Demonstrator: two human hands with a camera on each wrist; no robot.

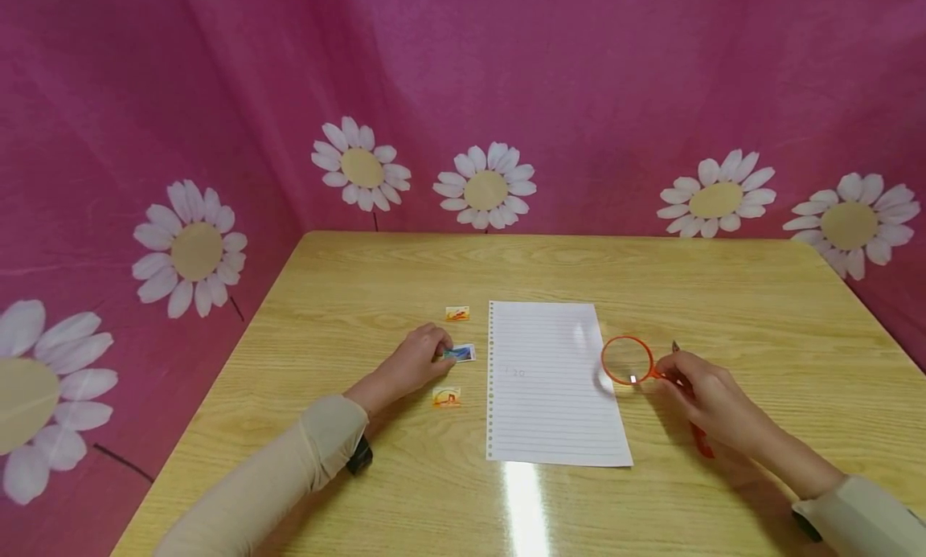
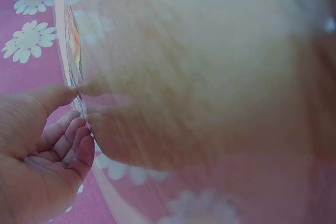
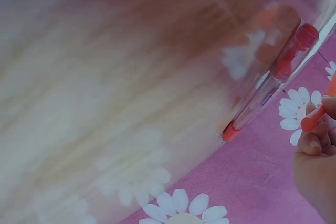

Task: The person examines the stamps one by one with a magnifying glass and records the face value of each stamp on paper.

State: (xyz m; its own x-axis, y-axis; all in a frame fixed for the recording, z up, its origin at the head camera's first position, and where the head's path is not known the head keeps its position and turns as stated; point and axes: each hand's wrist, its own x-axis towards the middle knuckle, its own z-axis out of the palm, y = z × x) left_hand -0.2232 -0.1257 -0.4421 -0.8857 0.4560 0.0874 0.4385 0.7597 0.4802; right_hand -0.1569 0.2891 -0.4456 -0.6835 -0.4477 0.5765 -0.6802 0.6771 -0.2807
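In the head view, my left hand [image 1: 411, 358] rests on the table and pinches the left end of a small blue picture stamp [image 1: 461, 353] between thumb and fingers. An orange-yellow stamp [image 1: 457, 313] lies beyond it, and another yellow stamp [image 1: 446, 397] nearer me. My right hand [image 1: 716, 398] holds a red-rimmed magnifying glass [image 1: 626, 360] by its handle, the lens above the right edge of a lined sheet [image 1: 553, 412]. Beneath that hand lies a red-capped clear pen [image 3: 262, 88], seen along the tabletop in the right wrist view.
The lined sheet has punched holes down its left side and faint marks near them. A wood-grain table [image 1: 376, 276] carries everything, with light glaring off its near part. Pink cloth [image 1: 579, 75] with white daisies hangs along the back and left sides.
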